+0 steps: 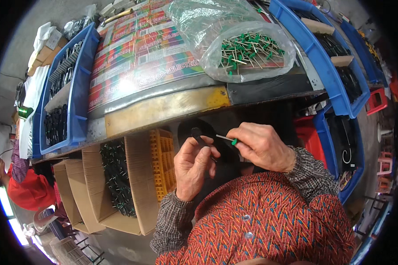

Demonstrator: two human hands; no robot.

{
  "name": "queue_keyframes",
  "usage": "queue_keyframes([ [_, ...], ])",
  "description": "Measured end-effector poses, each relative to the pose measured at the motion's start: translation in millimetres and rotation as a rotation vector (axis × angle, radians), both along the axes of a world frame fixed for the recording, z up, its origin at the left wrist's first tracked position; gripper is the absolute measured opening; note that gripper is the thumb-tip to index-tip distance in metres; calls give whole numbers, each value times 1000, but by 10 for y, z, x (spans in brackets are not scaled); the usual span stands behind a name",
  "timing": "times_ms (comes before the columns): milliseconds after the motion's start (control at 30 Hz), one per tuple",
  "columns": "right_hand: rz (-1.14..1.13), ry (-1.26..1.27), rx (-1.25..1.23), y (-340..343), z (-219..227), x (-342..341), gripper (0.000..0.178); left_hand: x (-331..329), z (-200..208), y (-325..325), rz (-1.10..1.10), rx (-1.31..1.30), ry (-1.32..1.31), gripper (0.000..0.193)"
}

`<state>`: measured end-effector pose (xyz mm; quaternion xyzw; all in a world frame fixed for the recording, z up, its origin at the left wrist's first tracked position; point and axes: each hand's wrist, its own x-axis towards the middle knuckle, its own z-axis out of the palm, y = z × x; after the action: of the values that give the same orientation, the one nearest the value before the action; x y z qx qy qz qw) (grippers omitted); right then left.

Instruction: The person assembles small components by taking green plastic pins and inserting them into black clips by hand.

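My left hand (192, 164) is closed on a small black part (199, 136), pinched between thumb and fingers in front of my body. To its right, my right hand (263, 145) pinches a thin metal pin with a green head (224, 138). The pin's bare end points left toward the black part, with a small gap between them. On the table beyond lies an open clear plastic bag (216, 66), with many green-headed pins (252, 49) spilling at its mouth.
Blue trays of dark parts stand at the table's left (78, 104) and right (311, 51). Below the metal table edge (163, 108) are a cardboard box (139, 185) of green-and-black pieces and a yellow crate (162, 161). Another person in red (31, 192) is at far left.
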<state>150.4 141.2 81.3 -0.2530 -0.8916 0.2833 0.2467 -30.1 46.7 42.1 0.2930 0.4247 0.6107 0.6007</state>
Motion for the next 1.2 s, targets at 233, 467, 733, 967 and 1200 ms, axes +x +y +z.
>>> queue_keyframes([
  [233,90,-81,114,-125,-158,-33,29,29,-110,-55,51,24,515,8],
  [467,-15,-26,-95,-90,-213,8,18,12,-206,-92,42,-3,390,10],
  [733,-158,64,-558,-64,-318,78,19,95,-241,-131,85,-50,292,12],
  [967,-188,110,-723,-94,-348,103,16,123,-262,-137,81,-57,318,12],
  [1200,-147,167,-935,-69,-353,123,11,161,-303,-123,77,-60,283,10],
])
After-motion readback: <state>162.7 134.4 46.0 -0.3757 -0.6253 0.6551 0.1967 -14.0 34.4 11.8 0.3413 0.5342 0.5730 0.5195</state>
